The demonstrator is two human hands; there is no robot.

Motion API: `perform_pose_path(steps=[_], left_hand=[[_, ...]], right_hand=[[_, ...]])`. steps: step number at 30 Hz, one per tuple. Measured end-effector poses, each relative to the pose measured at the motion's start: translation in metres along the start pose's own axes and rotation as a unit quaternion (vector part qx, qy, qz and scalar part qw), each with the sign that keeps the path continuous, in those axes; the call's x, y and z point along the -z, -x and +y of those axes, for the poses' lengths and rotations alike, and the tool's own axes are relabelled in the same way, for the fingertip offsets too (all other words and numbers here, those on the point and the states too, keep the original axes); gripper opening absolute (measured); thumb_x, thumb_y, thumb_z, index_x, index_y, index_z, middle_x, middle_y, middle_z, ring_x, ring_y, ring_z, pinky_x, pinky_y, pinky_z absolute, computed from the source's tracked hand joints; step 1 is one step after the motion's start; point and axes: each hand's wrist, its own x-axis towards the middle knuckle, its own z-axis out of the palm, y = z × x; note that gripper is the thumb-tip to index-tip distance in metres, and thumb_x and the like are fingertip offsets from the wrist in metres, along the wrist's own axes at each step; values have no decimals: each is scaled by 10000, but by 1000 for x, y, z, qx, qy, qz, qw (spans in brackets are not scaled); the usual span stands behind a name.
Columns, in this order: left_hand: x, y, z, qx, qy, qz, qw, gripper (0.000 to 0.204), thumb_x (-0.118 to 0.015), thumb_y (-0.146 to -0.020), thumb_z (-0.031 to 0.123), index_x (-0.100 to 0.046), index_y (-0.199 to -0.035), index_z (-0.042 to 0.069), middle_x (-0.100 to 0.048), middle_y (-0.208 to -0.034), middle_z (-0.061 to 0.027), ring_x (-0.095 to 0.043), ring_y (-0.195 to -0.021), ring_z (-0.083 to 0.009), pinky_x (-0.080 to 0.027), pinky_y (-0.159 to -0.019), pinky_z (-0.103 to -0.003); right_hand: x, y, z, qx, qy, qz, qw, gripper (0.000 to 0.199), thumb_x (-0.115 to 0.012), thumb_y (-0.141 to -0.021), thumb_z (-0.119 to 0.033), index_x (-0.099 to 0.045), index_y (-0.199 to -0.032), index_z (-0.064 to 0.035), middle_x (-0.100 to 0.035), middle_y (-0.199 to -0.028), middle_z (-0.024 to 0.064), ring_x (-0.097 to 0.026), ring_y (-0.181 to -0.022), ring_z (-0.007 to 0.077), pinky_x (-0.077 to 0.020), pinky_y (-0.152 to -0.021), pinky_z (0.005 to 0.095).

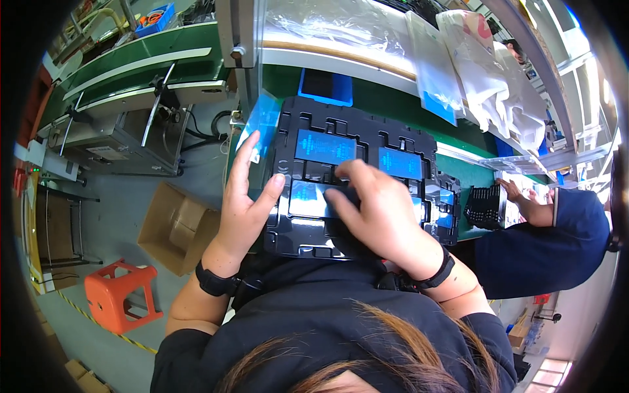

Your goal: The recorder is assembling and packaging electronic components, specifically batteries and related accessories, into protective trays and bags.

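The right hand has its fingers bent over the lower left blue panel; I cannot tell whether they grasp anything, because they are blurred. The left hand is released, its fingers spread beside the tray's left edge, near a clear blue film. In my judgement, a careless push of the bent fingers could scratch this panel or lift it from its pocket. The black tray on the green worktop contains several blue panels; behind it, a blue bin holds something black.
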Motion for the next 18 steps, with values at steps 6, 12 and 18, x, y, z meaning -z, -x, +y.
perform_pose_path(steps=[6,12,18], left_hand=[[1,1,1,-22,-24,4,999,585,-597,-840,95,-322,-1345,-16,-398,-1338,-164,-368,-1249,-228,-251,-1047,-335],[-1,-5,6,6,6,7,1000,633,-607,-819,72,-292,-1360,-22,-359,-1363,-158,-348,-1262,-239,-226,-1067,-356],[-12,-9,18,51,35,-39,997,566,-508,-889,80,-252,-1387,2,-330,-1382,-135,-356,-1247,-224,-242,-1048,-336]], right_hand=[[47,21,36,-123,-53,175,975,170,-643,-784,-114,-577,-914,-27,-556,-695,106,-558,-591,214,-448,-556,317],[38,75,99,-214,139,212,943,303,-645,-803,-195,-581,-976,46,-573,-911,178,-574,-867,314,-459,-769,369],[27,100,86,-198,-20,177,964,472,-622,-806,-194,-496,-1206,21,-490,-1177,223,-473,-1131,344,-368,-958,363]])
